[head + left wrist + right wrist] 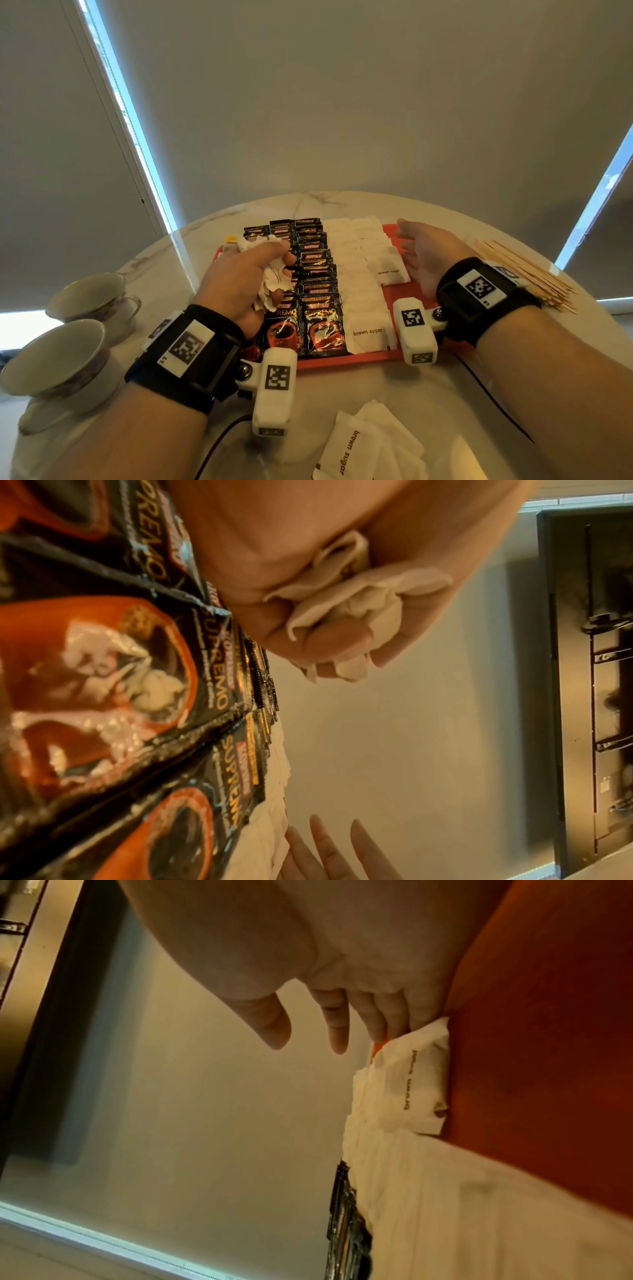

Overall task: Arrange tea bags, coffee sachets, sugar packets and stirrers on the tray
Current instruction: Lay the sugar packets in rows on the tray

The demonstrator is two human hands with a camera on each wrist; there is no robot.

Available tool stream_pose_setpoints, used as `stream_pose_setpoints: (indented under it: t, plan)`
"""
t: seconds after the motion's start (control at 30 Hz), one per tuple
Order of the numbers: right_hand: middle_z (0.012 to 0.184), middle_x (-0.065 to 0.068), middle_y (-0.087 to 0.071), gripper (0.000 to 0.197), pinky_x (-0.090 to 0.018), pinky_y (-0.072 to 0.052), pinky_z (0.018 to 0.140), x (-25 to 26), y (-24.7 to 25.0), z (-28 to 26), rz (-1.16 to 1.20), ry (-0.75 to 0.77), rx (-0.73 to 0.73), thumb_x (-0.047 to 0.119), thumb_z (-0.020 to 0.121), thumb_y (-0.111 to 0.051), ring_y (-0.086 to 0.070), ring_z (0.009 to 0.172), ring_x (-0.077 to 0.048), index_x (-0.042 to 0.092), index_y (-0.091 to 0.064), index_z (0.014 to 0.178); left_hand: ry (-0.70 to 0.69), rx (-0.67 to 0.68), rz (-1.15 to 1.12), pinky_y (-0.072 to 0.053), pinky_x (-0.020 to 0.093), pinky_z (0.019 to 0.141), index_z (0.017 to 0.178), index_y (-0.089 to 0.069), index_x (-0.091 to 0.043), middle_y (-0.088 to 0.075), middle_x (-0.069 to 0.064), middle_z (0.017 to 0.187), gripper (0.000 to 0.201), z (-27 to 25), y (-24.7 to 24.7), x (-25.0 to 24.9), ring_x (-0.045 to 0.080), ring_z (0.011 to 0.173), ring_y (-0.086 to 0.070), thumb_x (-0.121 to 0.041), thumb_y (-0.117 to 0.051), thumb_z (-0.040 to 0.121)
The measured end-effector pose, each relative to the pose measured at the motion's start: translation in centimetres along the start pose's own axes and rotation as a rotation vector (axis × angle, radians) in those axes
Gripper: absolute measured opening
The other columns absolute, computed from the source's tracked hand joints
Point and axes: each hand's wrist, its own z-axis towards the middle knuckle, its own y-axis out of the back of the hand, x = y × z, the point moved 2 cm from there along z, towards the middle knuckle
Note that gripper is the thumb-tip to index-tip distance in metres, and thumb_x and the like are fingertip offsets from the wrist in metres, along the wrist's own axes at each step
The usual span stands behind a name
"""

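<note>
A round marble table (pixel 342 394) carries a red tray (pixel 349 360), the landmark here. On the tray lie overlapping rows of black coffee sachets (pixel 320 318), printed "KOPIKO SUPREMO" above a red cup; two rows show clearly, and a third is partly hidden under the left hand. To the right of them sit two rows of white sugar packets (pixel 368 332), the nearest of each row reading "brown sugar". The packets overlap too closely to count.

Left of the tray stand two teacups (pixel 54 359), one behind the other. Right of the tray lies a pile of wooden stirrers (pixel 527 270), too many to count. In front of the tray lie a few loose packets (pixel 371 445), one again reading "brown sugar".

The left hand (pixel 246 277) hovers over the tray's left side, fingers curled tight round a crumpled wad of white tea bags (pixel 272 274). The right hand (pixel 424 253) is relaxed and holds nothing, fingers straight, over the tray's bare right part beside the sugar rows.

Only the left wrist view shows the wad from beneath, squeezed against the palm (pixel 346 610), and a dark panel on the wall. Only the right wrist view shows the right fingers (pixel 337 1031) reaching the far end of the sugar row.
</note>
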Motion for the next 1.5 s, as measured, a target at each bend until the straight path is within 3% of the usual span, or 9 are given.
stream_pose_setpoints:
  t: [0.13, 0.33, 0.47, 0.6, 0.77, 1.0, 1.1, 1.23, 1.5]
  plan:
    - [0.097, 0.004, -0.061, 0.029, -0.029, -0.044, 0.062, 0.4, 0.0, -0.3, -0.003, 0.018, 0.000, 0.037, 0.099, -0.062, -0.058, 0.079, -0.011, 0.018, -0.062, 0.121, 0.039, 0.001, -0.020, -0.042, 0.020, 0.035, 0.104, -0.067, -0.014, -0.071, 0.005, 0.080, 0.010, 0.1, 0.0, 0.2, 0.013, 0.058, -0.063, -0.019, -0.071, 0.097]
    - [0.127, -0.006, -0.068, 0.027, -0.045, -0.050, 0.105, 1.7, -2.9, -2.5, -0.072, 0.226, 0.094, 0.029, 0.094, -0.070, -0.062, 0.120, -0.024, 0.017, -0.068, 0.118, 0.145, 0.063, -0.140, -0.040, 0.019, 0.034, 0.111, -0.062, -0.009, -0.068, 0.008, 0.077, 0.018, -0.3, -0.5, 0.2, 0.017, 0.054, -0.060, -0.021, -0.052, 0.102]
    - [0.103, -0.003, -0.074, 0.018, -0.034, -0.054, 0.084, 0.6, -6.3, -6.2, -0.178, 0.296, 0.363, 0.026, 0.092, -0.072, -0.066, 0.095, -0.017, 0.015, -0.074, 0.106, 0.233, 0.170, -0.119, -0.033, 0.016, 0.031, 0.111, -0.056, -0.009, -0.061, 0.009, 0.078, 0.023, -0.9, -0.8, 0.2, 0.016, 0.052, -0.054, -0.029, -0.050, 0.102]
    - [0.093, -0.014, -0.073, 0.027, -0.045, -0.053, 0.085, -0.7, -7.6, -7.6, -0.246, 0.288, 0.501, 0.037, 0.088, -0.076, -0.063, 0.080, -0.016, 0.015, -0.076, 0.103, 0.216, 0.296, -0.017, -0.031, 0.015, 0.030, 0.113, -0.063, -0.008, -0.062, 0.008, 0.075, 0.028, -1.3, -1.4, 0.2, 0.013, 0.047, -0.052, -0.032, -0.053, 0.102]
    - [0.078, -0.005, -0.070, 0.018, -0.031, -0.052, 0.068, -1.1, -7.3, -7.3, -0.108, 0.268, 0.498, 0.021, 0.090, -0.075, -0.063, 0.066, -0.013, 0.006, -0.070, 0.101, 0.211, 0.374, -0.010, -0.034, 0.016, 0.030, 0.117, -0.062, -0.008, -0.061, 0.009, 0.079, 0.042, -1.4, -1.3, 0.4, 0.014, 0.049, -0.053, -0.033, -0.067, 0.083]
    - [0.092, -0.010, -0.076, 0.006, -0.031, -0.058, 0.063, -0.7, -6.4, -6.8, 0.198, 0.193, 0.390, 0.016, 0.101, -0.061, -0.069, 0.076, -0.021, 0.010, -0.062, 0.102, 0.155, 0.212, 0.081, -0.032, 0.017, 0.030, 0.115, -0.058, -0.003, -0.064, 0.010, 0.076, 0.017, -1.0, -1.3, 0.9, 0.015, 0.048, -0.054, -0.008, -0.050, 0.102]
    - [0.088, -0.006, -0.075, 0.002, -0.029, -0.058, 0.060, -0.7, -6.3, -7.0, 0.176, 0.224, 0.388, 0.014, 0.100, -0.062, -0.070, 0.075, -0.018, 0.012, -0.062, 0.100, 0.110, 0.120, 0.004, -0.032, 0.018, 0.030, 0.104, -0.060, -0.006, -0.064, 0.008, 0.075, 0.013, -0.5, -0.8, 0.5, 0.014, 0.047, -0.052, -0.019, -0.062, 0.100]
    - [0.086, -0.007, -0.075, 0.008, -0.030, -0.058, 0.062, -1.0, -6.6, -7.4, 0.083, 0.297, 0.431, 0.010, 0.098, -0.063, -0.070, 0.075, -0.018, 0.008, -0.062, 0.106, 0.053, 0.240, -0.029, -0.037, 0.017, 0.032, 0.110, -0.070, -0.010, -0.069, 0.009, 0.083, 0.042, -0.7, -0.7, 0.3, 0.012, 0.051, -0.052, -0.039, -0.078, 0.082]
    - [0.090, -0.007, -0.076, 0.007, -0.029, -0.056, 0.061, -0.8, -6.2, -7.4, 0.066, 0.334, 0.394, 0.013, 0.096, -0.066, -0.069, 0.074, -0.017, 0.010, -0.064, 0.101, 0.013, 0.296, 0.030, -0.041, 0.016, 0.034, 0.124, -0.066, -0.001, -0.068, 0.006, 0.073, 0.037, -1.1, -0.6, 0.2, 0.009, 0.047, -0.055, -0.006, -0.073, 0.088]
